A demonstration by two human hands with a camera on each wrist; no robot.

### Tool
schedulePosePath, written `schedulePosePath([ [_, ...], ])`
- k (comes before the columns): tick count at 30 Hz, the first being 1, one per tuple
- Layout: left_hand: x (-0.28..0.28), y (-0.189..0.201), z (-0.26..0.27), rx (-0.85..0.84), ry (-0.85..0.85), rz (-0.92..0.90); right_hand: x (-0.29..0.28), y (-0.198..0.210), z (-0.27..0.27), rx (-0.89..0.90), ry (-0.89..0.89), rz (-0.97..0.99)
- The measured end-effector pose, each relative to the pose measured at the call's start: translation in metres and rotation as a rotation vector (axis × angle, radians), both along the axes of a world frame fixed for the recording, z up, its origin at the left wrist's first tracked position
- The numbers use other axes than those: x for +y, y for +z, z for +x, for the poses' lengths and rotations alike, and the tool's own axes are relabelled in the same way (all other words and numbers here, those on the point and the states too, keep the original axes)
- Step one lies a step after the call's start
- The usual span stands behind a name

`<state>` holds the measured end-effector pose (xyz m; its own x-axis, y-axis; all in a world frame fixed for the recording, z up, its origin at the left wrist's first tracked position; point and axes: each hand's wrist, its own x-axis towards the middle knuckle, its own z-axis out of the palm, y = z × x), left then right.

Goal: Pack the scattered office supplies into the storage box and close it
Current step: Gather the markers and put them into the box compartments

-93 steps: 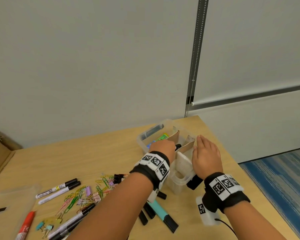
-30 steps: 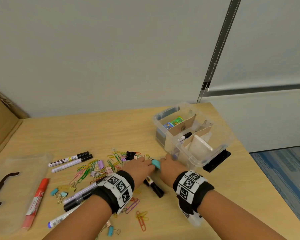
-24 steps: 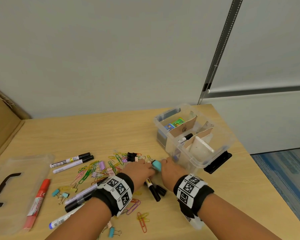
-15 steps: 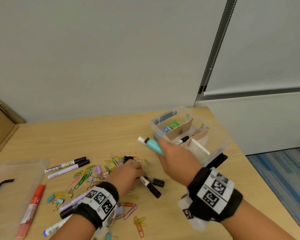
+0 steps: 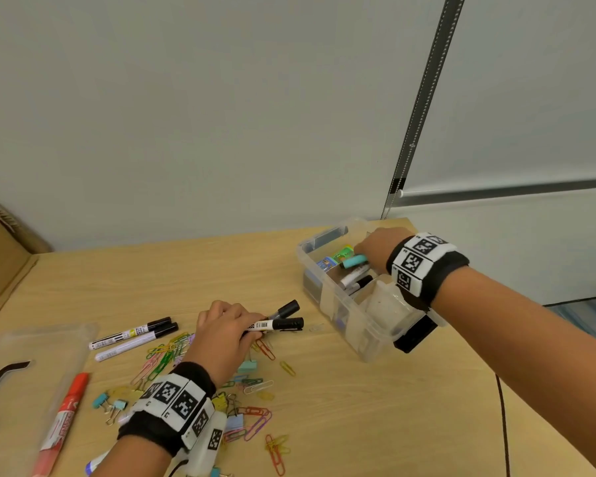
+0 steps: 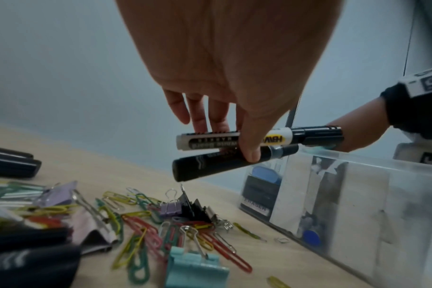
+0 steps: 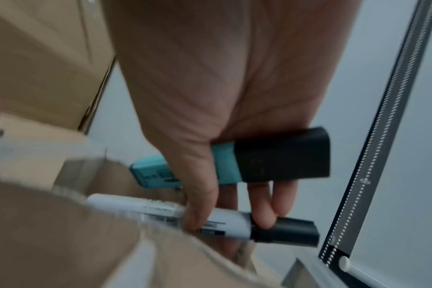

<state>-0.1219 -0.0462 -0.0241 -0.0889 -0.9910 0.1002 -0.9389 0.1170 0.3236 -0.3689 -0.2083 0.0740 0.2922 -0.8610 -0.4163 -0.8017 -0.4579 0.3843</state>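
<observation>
The clear storage box with cardboard dividers stands at the table's far right. My right hand reaches into its middle compartment, gripping a teal highlighter with a black cap and a white marker. In the right wrist view, the right hand pinches the white marker between thumb and fingertips and presses the teal highlighter against the palm. My left hand, left of the box, holds a white black-capped marker and a black marker just above the table. In the left wrist view, the left hand clamps both.
Coloured paper clips and binder clips are strewn near the left hand. Two white markers lie beside them. The clear lid with a black handle lies far left, a red marker on it. A black object lies under the box's right end.
The right hand lifted the teal highlighter and a white marker off the table and carried them to the box. The left hand picked up two markers.
</observation>
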Motion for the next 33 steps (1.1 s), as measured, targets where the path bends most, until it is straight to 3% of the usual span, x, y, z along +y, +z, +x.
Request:
schedulePosePath([
  [6, 0.000, 0.000, 0.001, 0.070, -0.032, 0.069, -0.082, -0.085, -0.017, 0.106, 0.031, 0.050],
  [10, 0.000, -0.001, 0.002, 0.070, -0.038, 0.094, -0.020, -0.023, 0.011, 0.073, 0.037, 0.141],
  [13, 0.001, -0.002, 0.002, 0.064, -0.026, 0.123, -0.005, -0.005, 0.017, 0.027, -0.017, 0.191],
  [18, 0.000, -0.009, 0.004, 0.105, 0.014, 0.160, -0.005, -0.002, 0.007, -0.168, -0.086, 0.187],
  [27, 0.007, -0.004, -0.011, 0.176, -0.010, 0.185, 0.023, -0.023, -0.046, -0.687, -0.112, -0.039],
  [33, 0.003, 0.010, -0.037, 0.343, 0.035, 0.103, 0.043, -0.062, -0.079, -0.754, -0.361, -0.189],
])
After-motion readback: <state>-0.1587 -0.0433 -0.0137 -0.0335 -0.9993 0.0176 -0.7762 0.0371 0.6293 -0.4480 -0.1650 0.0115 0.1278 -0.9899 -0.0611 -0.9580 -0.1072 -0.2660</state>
